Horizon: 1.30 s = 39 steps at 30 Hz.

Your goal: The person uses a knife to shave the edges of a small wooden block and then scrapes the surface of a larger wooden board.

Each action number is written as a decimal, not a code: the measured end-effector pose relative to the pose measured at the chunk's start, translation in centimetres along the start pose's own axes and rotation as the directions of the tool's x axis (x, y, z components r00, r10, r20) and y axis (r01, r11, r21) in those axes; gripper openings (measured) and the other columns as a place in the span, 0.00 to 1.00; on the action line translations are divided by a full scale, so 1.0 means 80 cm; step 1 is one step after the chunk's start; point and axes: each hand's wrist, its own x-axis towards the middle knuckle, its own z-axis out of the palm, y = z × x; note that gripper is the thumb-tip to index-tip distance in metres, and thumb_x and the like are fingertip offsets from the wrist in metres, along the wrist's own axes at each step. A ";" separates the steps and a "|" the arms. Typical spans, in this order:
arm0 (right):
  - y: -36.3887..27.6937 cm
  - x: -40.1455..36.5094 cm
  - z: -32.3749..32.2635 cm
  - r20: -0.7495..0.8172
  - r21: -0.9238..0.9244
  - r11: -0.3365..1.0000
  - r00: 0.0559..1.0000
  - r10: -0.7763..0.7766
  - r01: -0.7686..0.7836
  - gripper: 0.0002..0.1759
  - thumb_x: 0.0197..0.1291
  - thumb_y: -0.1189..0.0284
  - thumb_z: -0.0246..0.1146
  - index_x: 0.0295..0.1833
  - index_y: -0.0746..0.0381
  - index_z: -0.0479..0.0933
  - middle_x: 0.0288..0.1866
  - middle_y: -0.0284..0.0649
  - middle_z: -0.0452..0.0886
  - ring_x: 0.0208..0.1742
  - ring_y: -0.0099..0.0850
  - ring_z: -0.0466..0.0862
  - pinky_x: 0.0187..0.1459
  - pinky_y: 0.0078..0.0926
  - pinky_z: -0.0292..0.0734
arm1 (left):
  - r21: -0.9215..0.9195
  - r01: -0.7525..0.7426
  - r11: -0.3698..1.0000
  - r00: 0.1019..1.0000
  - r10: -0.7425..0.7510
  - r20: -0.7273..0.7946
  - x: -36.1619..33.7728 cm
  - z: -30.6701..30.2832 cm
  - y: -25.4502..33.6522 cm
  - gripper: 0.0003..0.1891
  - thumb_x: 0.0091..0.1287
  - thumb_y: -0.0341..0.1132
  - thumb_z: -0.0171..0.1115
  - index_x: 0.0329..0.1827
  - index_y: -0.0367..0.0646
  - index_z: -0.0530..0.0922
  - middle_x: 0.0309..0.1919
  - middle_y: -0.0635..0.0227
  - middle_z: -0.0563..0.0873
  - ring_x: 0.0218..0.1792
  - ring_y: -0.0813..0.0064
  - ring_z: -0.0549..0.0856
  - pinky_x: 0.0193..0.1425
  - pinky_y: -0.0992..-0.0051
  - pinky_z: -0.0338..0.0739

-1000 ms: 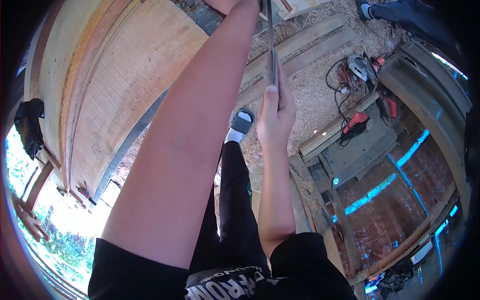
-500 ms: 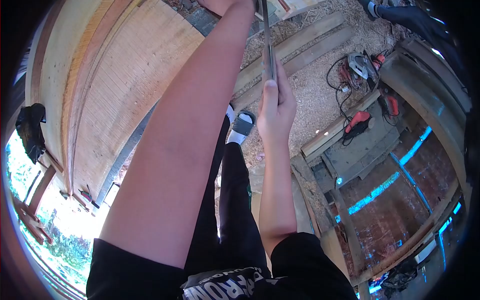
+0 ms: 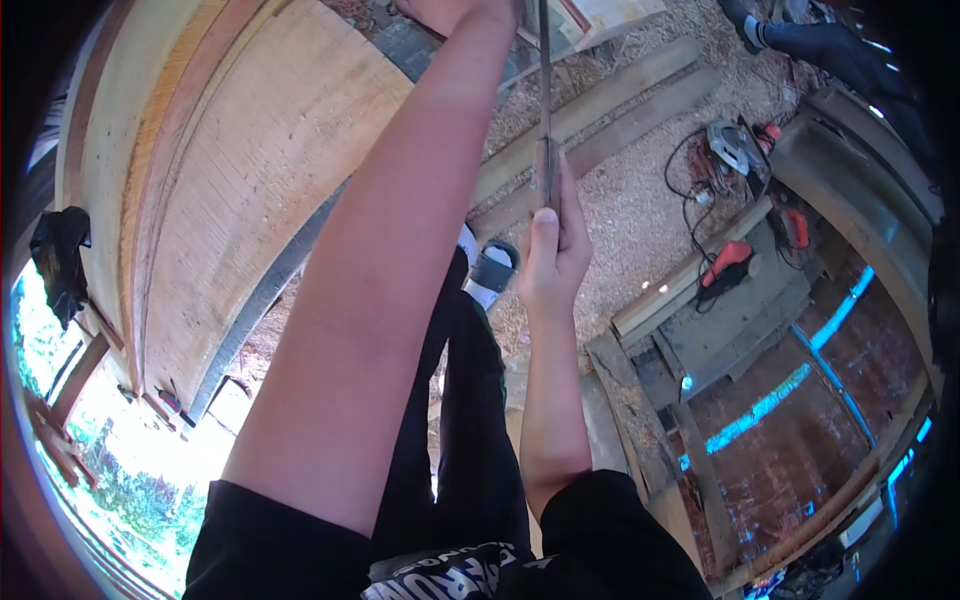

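My right hand (image 3: 556, 245) is closed around the handle (image 3: 546, 180) of a long, thin tool seen edge-on, which looks like a hand saw. Its narrow blade (image 3: 545, 70) runs up past the top edge of the view, so the far end is hidden. My left arm stretches across to the top of the picture, where my left hand (image 3: 445, 12) is partly cut off. It lies close to the upper part of the blade, beside a dark grey surface (image 3: 410, 45); its fingers do not show clearly.
Large curved boards (image 3: 270, 110) stand at left. Planks (image 3: 600, 90) lie on the sawdust-covered floor (image 3: 640, 200). At right are a circular saw (image 3: 735, 148) with its cord and a red-handled power tool (image 3: 728, 262) on a wooden bench (image 3: 745, 320). Another person's leg (image 3: 830, 45) shows at upper right.
My right hand has drawn the tool back towards my body, lower in the view. My left hand stays at the top. The whole view has shifted slightly.
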 end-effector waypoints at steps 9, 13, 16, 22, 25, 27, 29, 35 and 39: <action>0.019 -0.006 -0.003 0.002 -0.012 0.994 0.994 -0.113 0.113 0.30 0.77 0.72 0.52 0.82 0.68 0.65 0.71 0.53 0.81 0.63 0.26 0.83 0.63 0.24 0.75 | -0.038 0.074 0.997 0.996 -0.073 0.046 -0.002 -0.010 0.008 0.15 0.70 0.41 0.58 0.51 0.40 0.78 0.46 0.44 0.87 0.50 0.43 0.87 0.57 0.48 0.79; 0.005 -0.011 -0.005 0.018 0.017 1.000 1.000 -0.025 0.025 0.30 0.77 0.72 0.52 0.81 0.69 0.65 0.71 0.54 0.80 0.68 0.32 0.83 0.67 0.28 0.74 | -0.012 0.042 0.999 0.999 -0.042 -0.001 -0.002 -0.004 0.004 0.15 0.70 0.41 0.58 0.53 0.39 0.78 0.47 0.44 0.87 0.51 0.44 0.87 0.58 0.48 0.79; 0.007 -0.009 -0.004 0.010 -0.091 0.994 0.998 -0.057 0.058 0.30 0.77 0.71 0.52 0.81 0.70 0.64 0.71 0.52 0.81 0.67 0.31 0.83 0.65 0.26 0.75 | -0.002 0.032 0.999 0.999 -0.032 0.037 -0.001 -0.005 0.002 0.16 0.70 0.41 0.58 0.54 0.39 0.78 0.48 0.44 0.87 0.51 0.43 0.87 0.58 0.47 0.79; -0.002 -0.025 -0.015 0.011 0.001 0.995 0.995 0.100 -0.100 0.30 0.78 0.69 0.53 0.81 0.68 0.66 0.71 0.53 0.81 0.69 0.31 0.82 0.67 0.27 0.74 | -0.002 0.066 0.998 0.997 -0.066 0.044 -0.002 -0.004 0.005 0.17 0.70 0.42 0.59 0.53 0.38 0.78 0.47 0.43 0.88 0.51 0.42 0.87 0.59 0.48 0.79; 0.010 -0.026 -0.020 0.018 -0.058 0.995 0.996 0.087 -0.086 0.30 0.78 0.69 0.52 0.81 0.68 0.66 0.69 0.51 0.83 0.58 0.27 0.86 0.58 0.25 0.78 | -0.022 0.046 0.999 0.999 -0.045 0.026 -0.001 -0.002 -0.001 0.17 0.69 0.42 0.59 0.53 0.38 0.78 0.47 0.43 0.88 0.50 0.42 0.87 0.59 0.48 0.79; 0.021 -0.031 -0.021 0.007 -0.088 0.994 0.997 -0.072 0.072 0.30 0.78 0.69 0.52 0.81 0.70 0.65 0.69 0.50 0.82 0.53 0.24 0.86 0.54 0.22 0.79 | -0.029 0.046 0.999 0.998 -0.045 0.036 0.000 -0.002 0.002 0.17 0.70 0.42 0.59 0.53 0.39 0.78 0.47 0.43 0.88 0.50 0.42 0.87 0.59 0.48 0.79; 0.020 -0.031 -0.020 0.005 -0.074 0.995 0.998 -0.060 0.060 0.30 0.79 0.68 0.53 0.81 0.70 0.65 0.70 0.51 0.82 0.57 0.26 0.85 0.57 0.23 0.78 | -0.021 0.044 0.999 0.998 -0.044 0.033 0.004 -0.003 0.002 0.17 0.70 0.42 0.59 0.53 0.39 0.78 0.47 0.43 0.88 0.51 0.42 0.87 0.59 0.48 0.79; 0.009 -0.035 -0.021 -0.003 -0.044 0.999 1.000 0.030 -0.030 0.31 0.78 0.68 0.52 0.80 0.72 0.65 0.74 0.56 0.78 0.71 0.35 0.80 0.68 0.28 0.74 | -0.027 0.064 0.998 0.998 -0.064 0.030 -0.002 -0.002 0.004 0.17 0.69 0.41 0.60 0.53 0.39 0.78 0.48 0.43 0.87 0.51 0.42 0.87 0.59 0.48 0.79; 0.004 -0.041 -0.023 -0.011 -0.053 0.999 1.000 -0.010 0.009 0.31 0.77 0.69 0.52 0.80 0.72 0.65 0.75 0.56 0.77 0.71 0.35 0.81 0.68 0.28 0.74 | -0.008 0.051 0.999 0.998 -0.051 0.048 0.000 -0.006 0.005 0.17 0.69 0.41 0.60 0.53 0.38 0.77 0.48 0.44 0.87 0.51 0.42 0.86 0.61 0.49 0.78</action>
